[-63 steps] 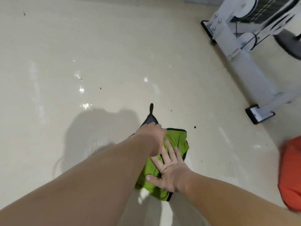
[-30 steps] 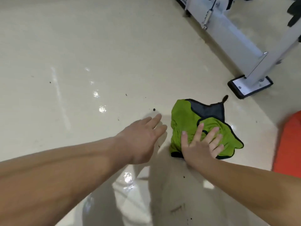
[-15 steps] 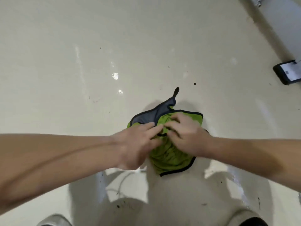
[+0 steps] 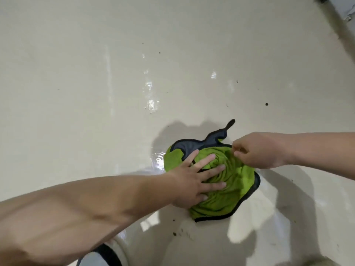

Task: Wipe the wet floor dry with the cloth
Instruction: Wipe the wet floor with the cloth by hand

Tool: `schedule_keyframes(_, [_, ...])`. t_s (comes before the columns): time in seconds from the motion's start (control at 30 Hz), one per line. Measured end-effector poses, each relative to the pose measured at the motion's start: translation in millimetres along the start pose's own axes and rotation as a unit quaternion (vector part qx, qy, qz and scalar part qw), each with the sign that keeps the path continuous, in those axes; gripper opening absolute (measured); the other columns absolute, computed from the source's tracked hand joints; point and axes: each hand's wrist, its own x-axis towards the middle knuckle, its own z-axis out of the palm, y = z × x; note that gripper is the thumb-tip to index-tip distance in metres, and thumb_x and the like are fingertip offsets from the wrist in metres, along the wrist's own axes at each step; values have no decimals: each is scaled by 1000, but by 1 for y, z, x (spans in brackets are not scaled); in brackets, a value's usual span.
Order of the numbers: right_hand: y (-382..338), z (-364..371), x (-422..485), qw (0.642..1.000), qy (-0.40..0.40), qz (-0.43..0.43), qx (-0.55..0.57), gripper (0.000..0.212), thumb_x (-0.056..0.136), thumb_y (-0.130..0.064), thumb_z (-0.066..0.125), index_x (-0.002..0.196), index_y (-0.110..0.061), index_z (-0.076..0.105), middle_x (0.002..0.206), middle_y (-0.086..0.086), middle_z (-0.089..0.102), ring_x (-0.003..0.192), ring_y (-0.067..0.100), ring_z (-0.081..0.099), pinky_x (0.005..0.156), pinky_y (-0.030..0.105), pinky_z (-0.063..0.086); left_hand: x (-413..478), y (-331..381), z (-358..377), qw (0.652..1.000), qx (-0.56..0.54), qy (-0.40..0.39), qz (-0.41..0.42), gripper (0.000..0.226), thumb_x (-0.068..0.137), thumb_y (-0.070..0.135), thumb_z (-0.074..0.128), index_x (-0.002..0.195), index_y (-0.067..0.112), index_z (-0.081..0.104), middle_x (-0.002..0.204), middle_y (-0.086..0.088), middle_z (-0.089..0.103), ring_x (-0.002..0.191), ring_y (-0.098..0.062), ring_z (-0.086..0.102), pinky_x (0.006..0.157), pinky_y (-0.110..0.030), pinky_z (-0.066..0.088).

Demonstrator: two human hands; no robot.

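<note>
A green cloth (image 4: 236, 189) with black edging and a grey underside lies bunched on the cream floor (image 4: 76, 93). My left hand (image 4: 194, 179) lies flat on the cloth with its fingers spread, pressing it down. At the cloth's far right edge my right hand (image 4: 257, 150) has its fingers curled, pinching the green fabric. A thin film of water (image 4: 157, 160) shines on the floor just left of the cloth. More wet glints (image 4: 150, 102) sit farther out on the floor.
A grey machine frame (image 4: 345, 8) crosses the top right corner. Dark specks of dirt (image 4: 266, 104) are scattered over the floor. A shoe (image 4: 99, 256) shows at the bottom edge, left of centre.
My left hand has flattened onto the cloth with spread fingers. My right hand has moved to the cloth's right edge. The cloth is spread wider than half a second ago.
</note>
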Motion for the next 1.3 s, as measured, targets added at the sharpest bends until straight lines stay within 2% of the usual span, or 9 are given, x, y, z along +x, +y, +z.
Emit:
schedule_keyframes(0.1, [-44, -21, 22, 997, -20, -30, -62, 30, 102, -38, 39, 111, -22, 64, 107, -4, 62, 101, 21, 59, 88, 34, 48, -64, -6, 35, 998, -41, 35, -38, 60, 109, 53, 27, 164, 46, 4, 173, 4, -20, 153, -34, -35, 118, -65, -23])
schedule_keyframes(0.23, [-119, -48, 75, 993, 31, -84, -82, 20, 103, -34, 38, 94, -26, 54, 122, 3, 64, 99, 23, 53, 83, 32, 42, -146, -3, 66, 984, -70, 17, -162, 60, 109, 57, 26, 163, 49, 3, 173, 6, -18, 153, -33, -35, 120, -66, -20])
schedule_keyframes(0.5, [-255, -43, 114, 972, 108, -203, -56, 37, 102, -41, 39, 134, -28, 53, 134, 1, 58, 120, 27, 56, 98, 45, 49, -276, 1, 134, 887, -205, 26, -414, 61, 103, 57, 16, 160, 55, -5, 169, 8, -28, 151, -32, -38, 122, -65, -17])
schedule_keyframes(0.63, [-304, -43, 122, 969, 115, -220, -6, 43, 103, -35, 39, 143, -22, 48, 135, 5, 55, 123, 28, 55, 102, 44, 46, -317, -35, 146, 810, -270, 32, -520, 58, 107, 54, 13, 151, 59, -25, 164, 10, -39, 146, -28, -46, 122, -65, -16])
schedule_keyframes(0.93, [-405, -52, 154, 967, 89, -238, 37, 44, 102, -36, 48, 143, -22, 51, 129, 1, 59, 112, 21, 56, 93, 32, 44, -380, -124, 182, 602, -362, 129, -700, 60, 107, 57, 13, 159, 51, -15, 168, 7, -34, 152, -30, -37, 120, -68, -17])
schedule_keyframes(1.0, [-429, -52, 162, 967, 95, -234, 20, 47, 98, -36, 53, 142, -21, 50, 127, 3, 58, 112, 25, 57, 94, 36, 47, -370, -115, 181, 608, -341, 142, -703, 62, 105, 57, 11, 161, 47, -14, 169, 4, -32, 153, -33, -35, 120, -71, -15])
schedule_keyframes(1.17, [-482, -51, 184, 963, 120, -230, -65, 76, 77, -50, 73, 141, -31, 38, 140, 11, 36, 133, 36, 37, 98, 53, 49, -407, -92, 204, 743, -283, 110, -596, 69, 94, 71, 1, 158, 54, -17, 165, 9, -37, 150, -29, -42, 120, -68, -19])
schedule_keyframes(1.23, [-499, -57, 188, 967, 102, -217, -92, 111, 62, -62, 83, 149, -33, 22, 155, 15, 17, 142, 38, 24, 102, 54, 47, -445, -102, 222, 721, -290, 144, -613, 69, 95, 78, 13, 157, 58, -12, 167, 13, -33, 150, -25, -41, 121, -68, -17])
schedule_keyframes(1.3, [-521, -64, 194, 974, 74, -197, -82, 141, 44, -71, 87, 153, -35, 4, 161, 14, 6, 147, 43, 14, 103, 57, 46, -471, -118, 239, 641, -307, 148, -687, 71, 96, 80, 15, 157, 58, -12, 167, 12, -34, 151, -25, -40, 120, -70, -13])
